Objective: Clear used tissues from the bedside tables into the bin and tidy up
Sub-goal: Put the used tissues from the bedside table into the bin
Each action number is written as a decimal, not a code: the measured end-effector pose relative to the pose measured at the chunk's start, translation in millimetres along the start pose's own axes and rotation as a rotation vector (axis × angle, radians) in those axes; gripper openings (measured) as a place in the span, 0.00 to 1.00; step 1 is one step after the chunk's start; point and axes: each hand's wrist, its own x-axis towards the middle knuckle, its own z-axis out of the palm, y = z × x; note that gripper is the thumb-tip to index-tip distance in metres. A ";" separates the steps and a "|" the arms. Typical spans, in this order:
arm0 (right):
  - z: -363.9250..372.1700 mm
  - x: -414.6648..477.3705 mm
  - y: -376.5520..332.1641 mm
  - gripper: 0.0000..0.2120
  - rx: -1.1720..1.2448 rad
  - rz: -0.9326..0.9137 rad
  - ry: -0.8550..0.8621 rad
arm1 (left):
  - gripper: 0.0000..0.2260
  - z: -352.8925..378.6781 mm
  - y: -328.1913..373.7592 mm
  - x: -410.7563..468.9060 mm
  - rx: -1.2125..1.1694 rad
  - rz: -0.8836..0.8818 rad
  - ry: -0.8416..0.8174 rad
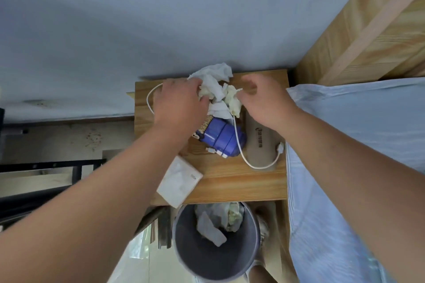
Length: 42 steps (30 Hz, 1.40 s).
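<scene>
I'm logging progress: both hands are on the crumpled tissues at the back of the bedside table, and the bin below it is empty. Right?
Not quite. The head view shows the bin holds several crumpled tissues; the left hand and right hand are on the tabletop tissues.

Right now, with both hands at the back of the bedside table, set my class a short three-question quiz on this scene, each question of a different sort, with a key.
1. True or false: the bin is empty.
2. What do the left hand and the right hand both grip? A the crumpled tissues; B the bin; C the tissue pack.
3. Short answer: what lies across the blue case?

Key: 1 false, it holds crumpled paper; 2 A; 3 the white cable.
</scene>
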 end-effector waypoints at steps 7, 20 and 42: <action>12.3 21.4 7.2 0.30 -0.053 0.030 -0.101 | 0.10 19.5 -0.3 27.0 0.135 -0.066 -0.172; -6.6 2.8 7.6 0.17 0.243 0.102 0.130 | 0.18 -4.4 -16.2 -16.9 -0.072 0.024 0.151; 72.1 -289.6 62.8 0.14 0.509 0.192 0.056 | 0.13 68.6 -54.0 -335.7 -0.819 -0.653 -0.162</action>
